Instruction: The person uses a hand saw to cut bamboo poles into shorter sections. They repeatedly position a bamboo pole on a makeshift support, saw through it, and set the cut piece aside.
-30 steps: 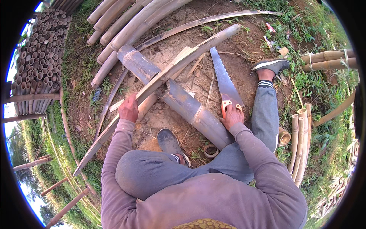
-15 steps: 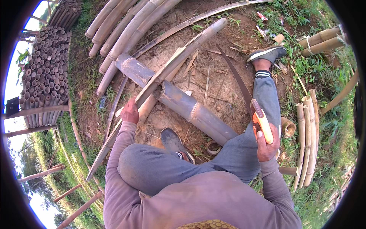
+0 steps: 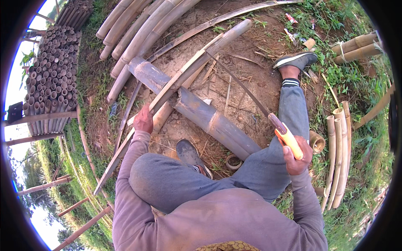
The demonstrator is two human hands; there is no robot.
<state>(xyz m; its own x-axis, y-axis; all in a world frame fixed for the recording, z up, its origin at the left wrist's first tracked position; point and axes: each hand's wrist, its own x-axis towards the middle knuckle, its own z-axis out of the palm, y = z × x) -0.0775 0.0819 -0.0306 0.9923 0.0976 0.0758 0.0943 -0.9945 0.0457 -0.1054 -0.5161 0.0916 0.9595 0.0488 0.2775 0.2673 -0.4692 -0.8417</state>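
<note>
My left hand (image 3: 143,120) is closed around a long split bamboo pole (image 3: 184,75), which slants from the lower left to the upper middle. That pole crosses over a thick grey bamboo piece (image 3: 213,121) on the ground. In my right hand (image 3: 298,154) is a handsaw (image 3: 289,138) with an orange and pale handle, its fingers wrapped round the grip. The narrow dark blade points up and left, and its tip appears at the pole's right edge near the far end; whether it touches I cannot tell.
Several bamboo poles (image 3: 146,42) lie at the upper left, with a long split strip (image 3: 226,19) beside them. Short bamboo lengths (image 3: 337,154) stand at the right, near a cut bamboo ring (image 3: 317,142). A large stack of bamboo tubes (image 3: 52,71) fills the far left. My shoes rest on the dirt.
The saw has swung left, its tip moving from open ground to the split pole. My right hand has shifted slightly right. My left hand keeps its hold.
</note>
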